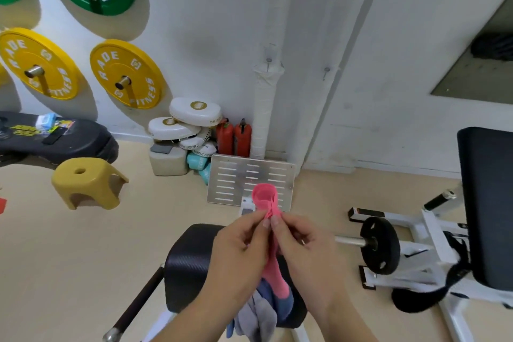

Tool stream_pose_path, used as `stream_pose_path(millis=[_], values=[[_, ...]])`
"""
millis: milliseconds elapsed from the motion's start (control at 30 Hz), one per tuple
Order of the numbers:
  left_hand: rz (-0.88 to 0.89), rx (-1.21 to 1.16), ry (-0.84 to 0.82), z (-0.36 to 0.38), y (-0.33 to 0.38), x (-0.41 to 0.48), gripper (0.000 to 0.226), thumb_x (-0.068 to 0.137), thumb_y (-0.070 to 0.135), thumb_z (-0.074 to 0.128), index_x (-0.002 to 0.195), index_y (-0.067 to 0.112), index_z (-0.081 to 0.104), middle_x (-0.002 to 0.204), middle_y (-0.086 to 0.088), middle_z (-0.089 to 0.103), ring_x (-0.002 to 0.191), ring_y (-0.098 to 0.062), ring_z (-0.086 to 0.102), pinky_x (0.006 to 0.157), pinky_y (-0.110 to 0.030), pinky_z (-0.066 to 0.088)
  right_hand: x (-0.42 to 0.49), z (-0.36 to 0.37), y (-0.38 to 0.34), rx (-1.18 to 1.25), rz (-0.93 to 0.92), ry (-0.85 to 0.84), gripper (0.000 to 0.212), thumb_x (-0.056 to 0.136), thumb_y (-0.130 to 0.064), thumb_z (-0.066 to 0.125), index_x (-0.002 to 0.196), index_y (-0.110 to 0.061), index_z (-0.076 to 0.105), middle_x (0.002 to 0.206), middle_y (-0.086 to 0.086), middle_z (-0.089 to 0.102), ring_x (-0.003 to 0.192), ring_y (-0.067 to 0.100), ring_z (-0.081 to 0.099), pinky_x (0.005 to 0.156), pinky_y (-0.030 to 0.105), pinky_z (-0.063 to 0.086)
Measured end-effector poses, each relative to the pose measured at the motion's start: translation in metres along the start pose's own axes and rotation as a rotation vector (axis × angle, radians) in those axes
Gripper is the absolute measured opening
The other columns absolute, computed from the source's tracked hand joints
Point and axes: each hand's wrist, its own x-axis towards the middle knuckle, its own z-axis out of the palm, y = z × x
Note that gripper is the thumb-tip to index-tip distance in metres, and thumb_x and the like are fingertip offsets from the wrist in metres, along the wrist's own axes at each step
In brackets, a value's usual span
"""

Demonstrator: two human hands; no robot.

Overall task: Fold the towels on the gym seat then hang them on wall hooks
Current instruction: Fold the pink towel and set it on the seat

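Both hands' fingers [267, 221] pinch pink towel [266, 198]; grey towel [262, 316], blue towel [283, 304] on gym seat [188, 258].

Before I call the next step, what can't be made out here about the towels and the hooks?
Head view only:
- Pink towel: its middle is hidden by the left hand and right hand; fold state unclear.
- Grey and blue towels on the seat: partly hidden by the forearms, bunched; count unclear.
- Wall pegs: too small to confirm as hooks.
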Motion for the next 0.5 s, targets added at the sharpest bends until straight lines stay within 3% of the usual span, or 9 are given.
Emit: stream_pose_path(millis=[100, 200, 333, 400, 500], values=[[0.026, 0.019, 0.024, 0.015, 0.001, 0.004, 0.026, 0.101, 0.017, 0.061, 0.101, 0.036, 0.079, 0.09, 0.016, 0.078, 0.088, -0.002, 0.072, 0.078, -0.014, 0.055, 0.004, -0.023, 0.008, -0.028, 0.008, 0.045, 0.016, 0.095, -0.022, 0.07, 0.088, -0.029, 0.082, 0.086, -0.003, 0.078, 0.086, 0.017, 0.073, 0.077, 0.027, 0.059], [0.057, 0.042, -0.03, 0.038, 0.012, 0.004, 0.032, 0.101, 0.01, 0.061, 0.096, 0.039, 0.076, 0.087, 0.015, 0.078, 0.081, 0.006, 0.07, 0.071, -0.005, 0.05, 0.008, -0.042, 0.012, 0.03, 0.028, 0.057, 0.019, 0.095, -0.017, 0.07, 0.086, -0.028, 0.082, 0.08, 0.004, 0.079, 0.084, 0.03, 0.074, 0.081, 0.044, 0.061], [0.071, 0.025, -0.047, 0.073, 0.022, 0.001, 0.034, 0.1, 0.007, 0.06, 0.1, 0.04, 0.072, 0.089, 0.023, 0.077, 0.084, 0.011, 0.069, 0.073, -0.003, 0.049, 0.017, -0.074, 0.015, 0.09, 0.019, 0.072, 0.02, 0.095, -0.015, 0.071, 0.083, -0.026, 0.082, 0.079, 0.007, 0.079, 0.082, 0.03, 0.076, 0.084, 0.051, 0.062], [0.068, -0.014, -0.04, 0.085, 0.023, 0.0, 0.035, 0.1, 0.006, 0.061, 0.1, 0.04, 0.072, 0.088, 0.024, 0.078, 0.084, 0.011, 0.07, 0.073, -0.003, 0.049, 0.022, -0.087, 0.018, 0.065, -0.026, 0.042, 0.018, 0.096, -0.02, 0.069, 0.083, -0.021, 0.081, 0.077, 0.008, 0.078, 0.082, 0.031, 0.076, 0.083, 0.053, 0.061], [0.038, -0.073, -0.029, 0.098, 0.022, -0.004, 0.032, 0.095, 0.005, 0.067, 0.101, 0.036, 0.072, 0.084, 0.026, 0.077, 0.082, 0.011, 0.07, 0.07, -0.003, 0.05, 0.024, -0.098, 0.022, -0.057, -0.117, -0.073, 0.037, 0.093, -0.038, 0.055, 0.078, -0.008, 0.072, 0.069, 0.013, 0.068, 0.066, 0.021, 0.062, 0.068, 0.051, 0.053]])
